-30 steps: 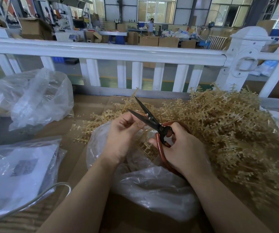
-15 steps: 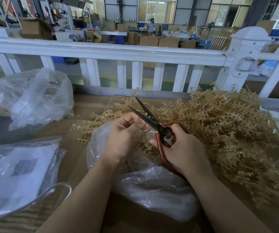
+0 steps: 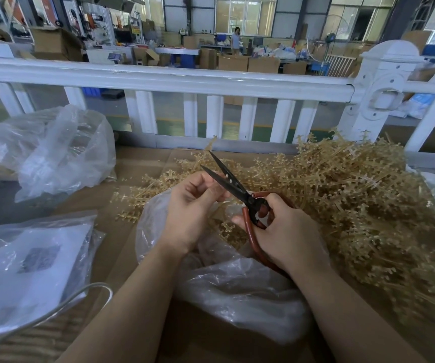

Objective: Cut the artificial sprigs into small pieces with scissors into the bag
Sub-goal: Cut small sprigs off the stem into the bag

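- Setting: a large workshop hall with stacked cartons far behind a white railing (image 3: 158, 79); in front of it, a work surface covered with brown cardboard (image 3: 132, 231).
- Right hand (image 3: 287, 234): fingers curled through and around the red-brown handles of the scissors (image 3: 240, 192). The dark blades stand apart in a narrow V, tips pointing far and to the left.
- Left hand (image 3: 192, 208): fingers curled together just beside the lower blade, fingertips at the blade's near edge. What they pinch is hidden behind the fingers and cannot be told.
- Bag (image 3: 232, 284): clear plastic, lying open on the cardboard directly under both hands; a few tan pieces show inside it between the wrists.
- Artificial sprigs (image 3: 355, 205): a large tan heap filling the right side of the surface, spreading left behind the hands.
- Far left: a crumpled clear plastic bag (image 3: 54, 153). Near left: a flat packet in clear plastic (image 3: 27, 265), with a pale cable (image 3: 61, 307) curving across it.
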{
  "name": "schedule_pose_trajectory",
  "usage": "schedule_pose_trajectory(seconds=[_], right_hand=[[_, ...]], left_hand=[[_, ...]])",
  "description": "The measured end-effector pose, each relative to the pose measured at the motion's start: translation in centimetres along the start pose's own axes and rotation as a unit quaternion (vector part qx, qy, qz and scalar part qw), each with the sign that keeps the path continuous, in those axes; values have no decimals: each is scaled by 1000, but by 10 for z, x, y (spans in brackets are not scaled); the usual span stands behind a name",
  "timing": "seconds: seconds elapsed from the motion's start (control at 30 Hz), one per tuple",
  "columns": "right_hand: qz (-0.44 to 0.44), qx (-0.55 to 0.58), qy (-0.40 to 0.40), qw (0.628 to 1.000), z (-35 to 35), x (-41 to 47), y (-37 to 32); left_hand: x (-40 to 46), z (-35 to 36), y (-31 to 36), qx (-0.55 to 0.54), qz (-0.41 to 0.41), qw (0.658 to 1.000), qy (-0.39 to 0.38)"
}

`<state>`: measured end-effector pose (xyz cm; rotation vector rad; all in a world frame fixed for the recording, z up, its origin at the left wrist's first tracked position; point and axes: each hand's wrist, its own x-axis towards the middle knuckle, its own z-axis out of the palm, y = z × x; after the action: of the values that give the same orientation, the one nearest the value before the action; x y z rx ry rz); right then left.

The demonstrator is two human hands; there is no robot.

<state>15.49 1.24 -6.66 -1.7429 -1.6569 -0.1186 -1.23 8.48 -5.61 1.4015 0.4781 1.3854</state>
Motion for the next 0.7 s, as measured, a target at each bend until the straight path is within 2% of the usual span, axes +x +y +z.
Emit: schedule_pose_trajectory(seconds=[0.37, 0.7], right_hand=[[3, 2, 3, 1000, -1, 0, -1], [-3, 23, 9, 1000, -1, -1, 0]], left_hand=[[-1, 0, 2, 39, 10, 999, -22], [-1, 2, 6, 3, 1, 1000, -18]])
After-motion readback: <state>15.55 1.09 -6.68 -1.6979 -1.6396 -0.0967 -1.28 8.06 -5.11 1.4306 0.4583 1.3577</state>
